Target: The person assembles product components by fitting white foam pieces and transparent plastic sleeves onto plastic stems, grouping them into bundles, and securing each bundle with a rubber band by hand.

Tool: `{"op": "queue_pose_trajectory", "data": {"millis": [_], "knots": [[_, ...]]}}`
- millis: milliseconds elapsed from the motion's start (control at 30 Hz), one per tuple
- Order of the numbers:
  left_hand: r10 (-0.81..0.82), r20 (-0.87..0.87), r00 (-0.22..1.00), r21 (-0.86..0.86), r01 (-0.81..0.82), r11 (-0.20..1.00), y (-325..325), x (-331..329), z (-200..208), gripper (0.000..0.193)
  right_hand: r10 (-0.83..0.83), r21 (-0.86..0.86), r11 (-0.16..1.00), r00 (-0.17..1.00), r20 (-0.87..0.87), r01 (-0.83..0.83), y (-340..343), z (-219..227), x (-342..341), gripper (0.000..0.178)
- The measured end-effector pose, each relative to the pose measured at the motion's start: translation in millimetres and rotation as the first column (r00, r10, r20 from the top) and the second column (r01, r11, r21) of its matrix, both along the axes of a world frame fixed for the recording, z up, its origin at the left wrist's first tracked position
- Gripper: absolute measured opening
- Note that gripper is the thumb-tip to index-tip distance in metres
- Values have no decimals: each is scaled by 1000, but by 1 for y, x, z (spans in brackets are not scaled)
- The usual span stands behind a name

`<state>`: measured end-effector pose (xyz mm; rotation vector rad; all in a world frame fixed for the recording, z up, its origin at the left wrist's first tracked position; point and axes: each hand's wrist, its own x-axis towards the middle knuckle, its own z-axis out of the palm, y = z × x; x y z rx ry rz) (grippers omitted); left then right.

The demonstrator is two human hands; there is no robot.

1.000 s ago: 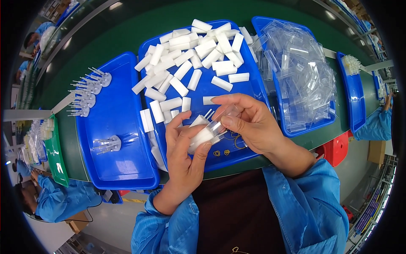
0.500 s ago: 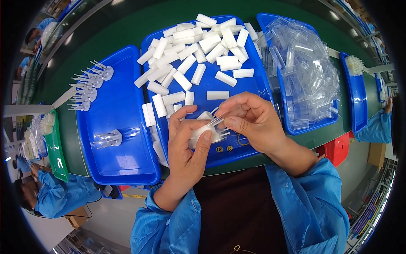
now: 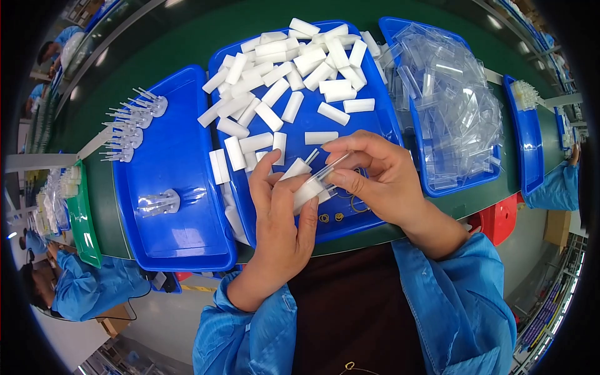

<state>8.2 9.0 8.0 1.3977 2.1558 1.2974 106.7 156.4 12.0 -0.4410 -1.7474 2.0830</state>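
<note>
My left hand (image 3: 278, 222) is closed on a white foam-like block (image 3: 307, 193), thumb on the near side and fingers over the top. My right hand (image 3: 384, 181) pinches a clear plastic piece (image 3: 332, 165) between thumb and fingers, its lower end against the block. Thin rods poke out near the block; what they belong to is partly hidden by my fingers. Both hands are over the near part of the middle blue tray (image 3: 378, 128), where many loose white blocks (image 3: 269, 117) lie. Small yellowish rubber bands (image 3: 339, 217) rest on the tray beneath my right hand.
A blue tray (image 3: 178, 240) at left holds clear pronged pieces (image 3: 161, 202). Clear plastic pieces (image 3: 456, 106) heap in the right blue tray (image 3: 459, 189). Beyond are a narrow blue tray (image 3: 530, 159), a red stool (image 3: 498, 224) and a green tray (image 3: 84, 219). A blue-sleeved person (image 3: 100, 284) sits at left.
The clear piece in my right hand now slants up and to the right from the block. My left hand and its block have shifted slightly right.
</note>
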Motion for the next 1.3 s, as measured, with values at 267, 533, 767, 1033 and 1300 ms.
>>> {"op": "queue_pose_trajectory", "data": {"millis": [267,533,767,1033,1300], "knots": [[2,43,999,41,-4,999,-1,0,-2,23,-3,16,1000,999,46,3,4,0,2,21],[11,191,982,41,-19,999,-4,0,-6,21,53,96,994,999,-7,-52,8,-6,3,24],[42,110,993,97,-53,994,-3,3,-7,19,107,-393,914,994,-8,-102,7,-9,2,20],[39,138,990,119,-55,991,-1,2,-7,19,-30,20,999,999,-45,31,-3,-8,3,16],[47,43,998,114,-51,992,-4,3,-5,18,71,-392,917,997,-16,-71,5,-7,2,19]]}}
